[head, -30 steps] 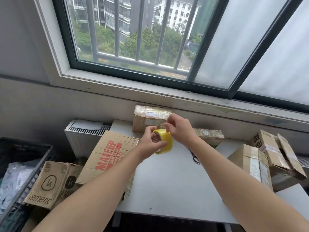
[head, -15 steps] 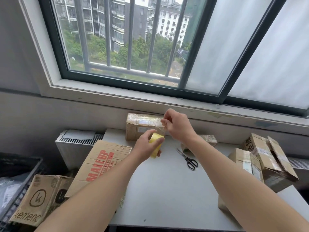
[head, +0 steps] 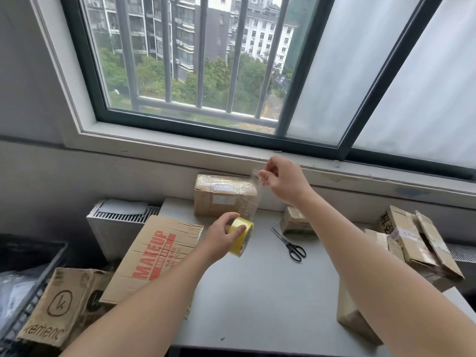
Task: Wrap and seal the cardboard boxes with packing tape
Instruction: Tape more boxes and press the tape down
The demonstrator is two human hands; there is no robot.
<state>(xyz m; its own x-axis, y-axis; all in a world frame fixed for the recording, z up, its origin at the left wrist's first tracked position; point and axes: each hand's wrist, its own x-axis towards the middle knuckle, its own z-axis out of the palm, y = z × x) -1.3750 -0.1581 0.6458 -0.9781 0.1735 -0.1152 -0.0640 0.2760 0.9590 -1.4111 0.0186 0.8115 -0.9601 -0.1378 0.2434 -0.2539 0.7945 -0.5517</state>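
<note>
- Head view, progress: the taped box (head: 224,194) at centre frame, under the sill, looked wrapped already; the flapped boxes (head: 412,240) at the right edge seemed unsealed, so most work remained.
- The left hand (head: 221,235) gripped the yellow tape roll (head: 242,237) at centre frame, fingers curled round it.
- The right hand (head: 283,179), above it, pinched the clear strip (head: 251,199) (apparently drawn taut off the roll).

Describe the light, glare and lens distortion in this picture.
Head view: soft daylight from the window, only faint shadows on the table; the wide lens bows the window frame; the clear tape strip above the roll glints, barely visible.
</note>
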